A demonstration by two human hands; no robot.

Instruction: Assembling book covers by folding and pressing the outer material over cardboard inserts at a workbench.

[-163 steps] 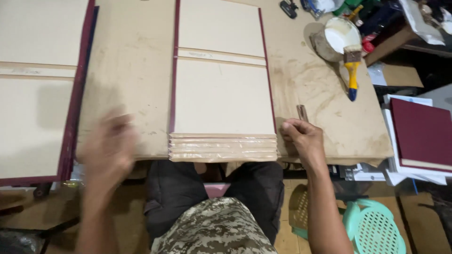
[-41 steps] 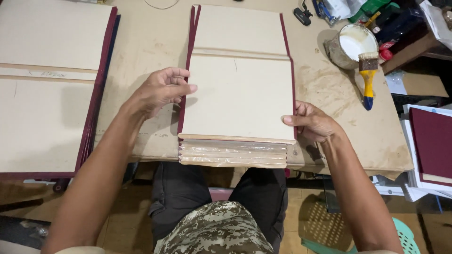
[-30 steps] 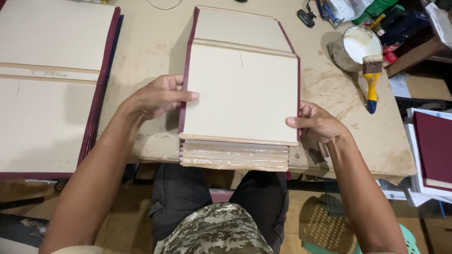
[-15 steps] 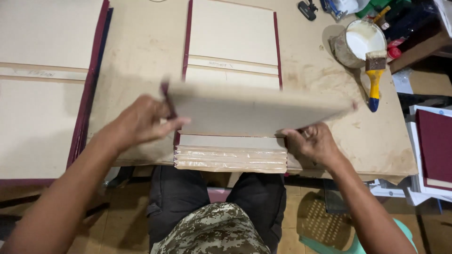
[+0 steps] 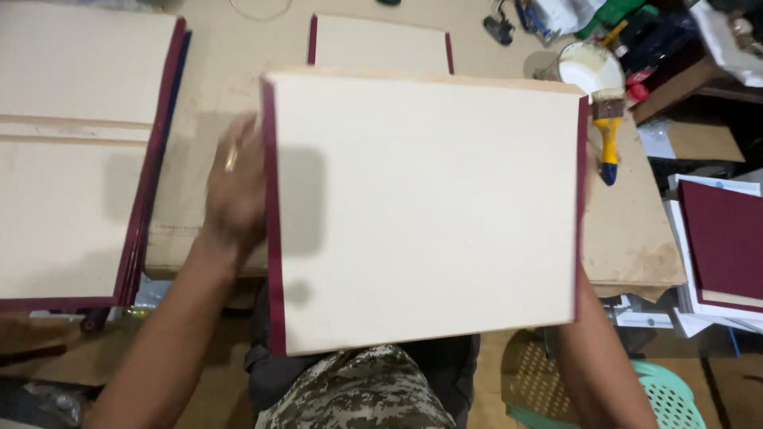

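A large cream book cover with maroon cloth edges (image 5: pixel 429 214) is raised off the table, flat face toward me, and fills the middle of the view. My left hand (image 5: pixel 234 191), blurred, grips its left edge. My right hand is hidden behind the right edge; only the forearm (image 5: pixel 592 342) shows, reaching up to the cover. Behind it, another cream and maroon cover (image 5: pixel 380 41) lies on the brown table (image 5: pixel 628 230).
A stack of open maroon-edged covers (image 5: pixel 71 159) lies at the left. At the right stand a white glue bowl (image 5: pixel 590 67) and a yellow-handled brush (image 5: pixel 609 135). Maroon books (image 5: pixel 723 238) sit beyond the table's right edge, with a green basket (image 5: pixel 671 397) below.
The cover that lay flat on the pile has been taken by both edges, tilted up and lifted close to my face. It now hides the pile and my right hand.
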